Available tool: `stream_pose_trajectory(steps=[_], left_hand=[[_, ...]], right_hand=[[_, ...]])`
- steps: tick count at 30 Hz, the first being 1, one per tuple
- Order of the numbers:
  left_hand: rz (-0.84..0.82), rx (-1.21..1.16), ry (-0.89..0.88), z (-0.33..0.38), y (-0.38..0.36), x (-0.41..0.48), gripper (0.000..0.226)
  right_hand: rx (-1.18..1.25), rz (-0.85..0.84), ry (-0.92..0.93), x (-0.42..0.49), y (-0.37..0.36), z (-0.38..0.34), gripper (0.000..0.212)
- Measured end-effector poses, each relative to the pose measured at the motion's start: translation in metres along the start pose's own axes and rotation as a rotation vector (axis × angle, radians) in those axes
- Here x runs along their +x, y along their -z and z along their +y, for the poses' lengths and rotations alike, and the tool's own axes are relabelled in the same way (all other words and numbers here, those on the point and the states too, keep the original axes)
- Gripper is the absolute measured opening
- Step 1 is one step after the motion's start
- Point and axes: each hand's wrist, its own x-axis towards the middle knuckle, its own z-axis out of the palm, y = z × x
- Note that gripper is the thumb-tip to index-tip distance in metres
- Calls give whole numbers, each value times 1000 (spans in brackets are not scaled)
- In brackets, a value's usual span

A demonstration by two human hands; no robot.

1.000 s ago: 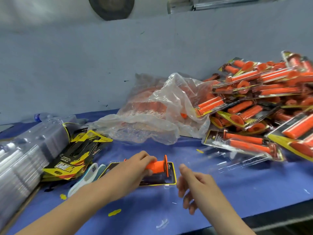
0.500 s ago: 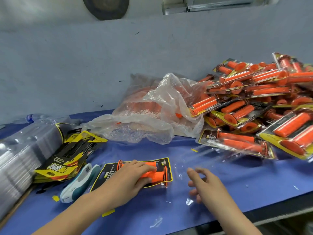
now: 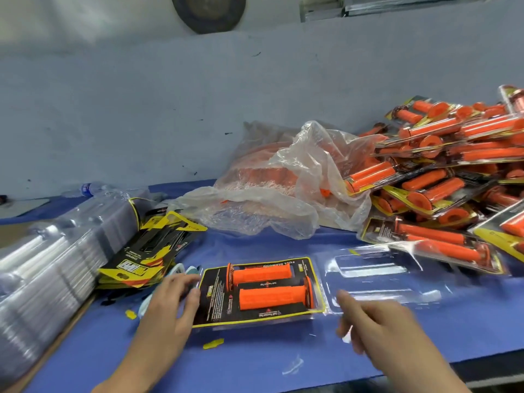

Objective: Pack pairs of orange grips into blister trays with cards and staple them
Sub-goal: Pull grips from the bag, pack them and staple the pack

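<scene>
Orange grips [image 3: 262, 275] seated on card [image 3: 215, 300]; left hand [image 3: 170, 304] flat at blister tray [image 3: 255, 321] edge, right hand [image 3: 377, 327] released, empty; fold clear flap [image 3: 377, 275] over squarely, edges aligned for stapling

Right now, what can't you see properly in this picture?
Head view:
Plastic bag: crinkled film blurs what's inside, only orange smears show.
White-and-teal tool: mostly behind the left hand.
Right hand: motion blur, fingers unclear.
Finished packs: cut off by the right edge.
</scene>
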Motion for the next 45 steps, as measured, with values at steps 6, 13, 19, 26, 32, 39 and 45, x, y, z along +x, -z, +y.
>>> stream_pose_trajectory(steps=[6, 13, 19, 26, 32, 39, 45], left_hand=[[-1, 71, 244, -10, 5, 11, 14], [-234, 192, 262, -18, 0, 0, 32], [-255, 203, 254, -22, 2, -4, 28], [-232, 179, 272, -25, -3, -3, 27], [-229, 199, 286, -27, -6, -3, 26], [-217, 179, 289, -26, -6, -4, 28], [-222, 203, 298, -23, -5, -4, 32]], right_hand=[[-562, 468, 560, 31, -22, -10, 3], [-698, 295, 537, 42, -41, 3, 25], [-550, 205, 531, 39, -44, 8, 22], [-458, 100, 514, 42, -43, 12, 38], [-378, 43, 506, 42, -42, 13, 36], [-360, 72, 508, 37, -38, 10, 38], [165, 369, 173, 9, -36, 14, 16]])
